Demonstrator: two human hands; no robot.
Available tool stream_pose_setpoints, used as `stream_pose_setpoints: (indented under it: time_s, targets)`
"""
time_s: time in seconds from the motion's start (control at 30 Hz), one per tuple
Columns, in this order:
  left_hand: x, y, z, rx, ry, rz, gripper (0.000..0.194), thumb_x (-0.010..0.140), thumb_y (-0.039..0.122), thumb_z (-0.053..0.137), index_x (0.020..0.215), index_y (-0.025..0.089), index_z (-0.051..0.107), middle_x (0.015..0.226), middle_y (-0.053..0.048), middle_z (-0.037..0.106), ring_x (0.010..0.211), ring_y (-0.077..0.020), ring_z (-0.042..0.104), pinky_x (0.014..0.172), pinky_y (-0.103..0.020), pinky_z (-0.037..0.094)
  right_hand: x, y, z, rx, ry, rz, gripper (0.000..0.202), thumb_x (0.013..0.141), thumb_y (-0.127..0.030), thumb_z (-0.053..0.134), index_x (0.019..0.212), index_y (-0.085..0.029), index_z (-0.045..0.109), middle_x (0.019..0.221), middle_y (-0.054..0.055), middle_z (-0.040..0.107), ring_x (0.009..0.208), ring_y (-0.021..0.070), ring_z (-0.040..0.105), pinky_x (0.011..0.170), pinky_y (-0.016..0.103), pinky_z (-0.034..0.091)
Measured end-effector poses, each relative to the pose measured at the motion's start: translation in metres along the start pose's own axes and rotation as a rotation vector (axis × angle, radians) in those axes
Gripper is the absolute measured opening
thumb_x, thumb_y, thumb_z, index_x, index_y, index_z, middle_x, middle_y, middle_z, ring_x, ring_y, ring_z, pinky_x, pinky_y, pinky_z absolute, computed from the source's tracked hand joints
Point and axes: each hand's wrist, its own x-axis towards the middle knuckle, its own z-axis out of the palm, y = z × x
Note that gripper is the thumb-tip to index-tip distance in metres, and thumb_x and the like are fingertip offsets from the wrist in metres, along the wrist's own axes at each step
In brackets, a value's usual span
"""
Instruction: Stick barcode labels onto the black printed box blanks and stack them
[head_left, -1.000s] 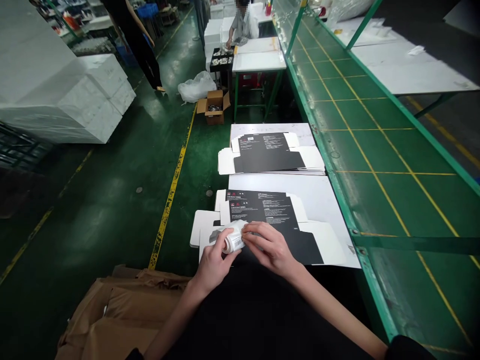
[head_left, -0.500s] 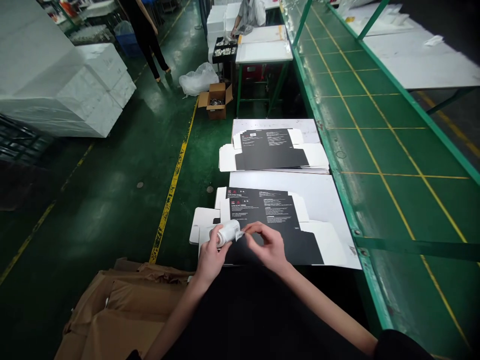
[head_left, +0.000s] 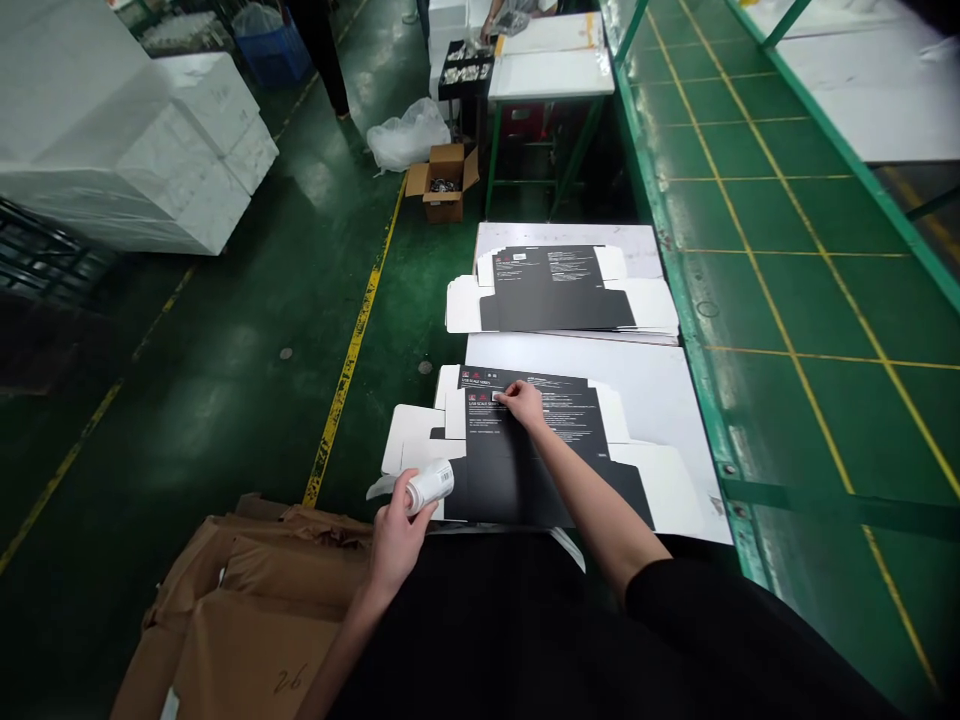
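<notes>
My left hand (head_left: 399, 530) is closed around a roll of white labels (head_left: 430, 486), a loose strip of backing trailing off to its left. Between the thumb and fingertips of my right hand (head_left: 524, 404) is a small white label (head_left: 498, 397). That hand is at the upper part of a flat black-and-white printed carton blank (head_left: 540, 480), near its "1/18 SCALE SERIES" print. Another blank shows beneath, shifted slightly back. I cannot tell whether the label touches the card.
A second stack of carton blanks (head_left: 559, 300) lies farther back on the white table (head_left: 570, 351). Brown wrapped cartons (head_left: 247, 620) stand at lower left. A green conveyor (head_left: 787, 300) runs along the right. Beyond are an open cardboard box (head_left: 445, 205) and a co-worker's hand (head_left: 491, 22).
My right hand has left the roll and moved forward over the carton blank with the label. My left hand has drawn down and left, still holding the roll.
</notes>
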Motion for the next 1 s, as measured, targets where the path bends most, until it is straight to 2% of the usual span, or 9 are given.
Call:
stream_pose_setpoints:
  time_s: [0.2,0.73,0.9,1.0]
  targets:
    - [0.0,-0.006,0.003,-0.018,0.009,-0.008,0.052,0.087,0.041,0.06,0.135,0.023,0.051,0.105,-0.01,0.076,0.075,-0.0212,0.073,0.069,-0.029,0.053,0.015,0.003,0.0,-0.126,-0.032,0.005,0.031,0.067,-0.034,0.082,0.063,-0.022,0.054,0.063,-0.002,0.063,0.063,0.0162,0.057,0.059,0.027,0.036]
    - [0.002,-0.001,0.005,-0.018,-0.018,-0.032,0.054,0.086,0.041,0.059,0.136,0.022,0.05,0.105,-0.011,0.076,0.076,-0.0212,0.072,0.066,-0.027,0.05,0.016,0.0,0.003,-0.287,-0.083,0.01,0.028,0.074,-0.035,0.08,0.068,-0.022,0.056,0.068,-0.001,0.066,0.066,0.0166,0.06,0.056,0.026,0.035]
    - [0.003,-0.002,0.004,-0.014,-0.027,-0.034,0.055,0.087,0.041,0.059,0.138,0.022,0.049,0.105,-0.012,0.076,0.074,-0.0213,0.072,0.064,-0.027,0.05,0.015,-0.002,0.006,-0.35,-0.084,-0.002,0.028,0.077,-0.037,0.078,0.071,-0.022,0.055,0.073,0.002,0.067,0.071,0.0191,0.061,0.059,0.027,0.037]
    - [0.004,-0.002,0.005,-0.014,-0.032,-0.023,0.054,0.087,0.04,0.059,0.137,0.022,0.049,0.106,-0.012,0.076,0.076,-0.0216,0.073,0.065,-0.027,0.051,0.017,0.0,0.005,-0.398,-0.063,-0.005,0.032,0.075,-0.042,0.08,0.079,-0.022,0.055,0.083,0.007,0.068,0.08,0.0243,0.063,0.064,0.03,0.041]
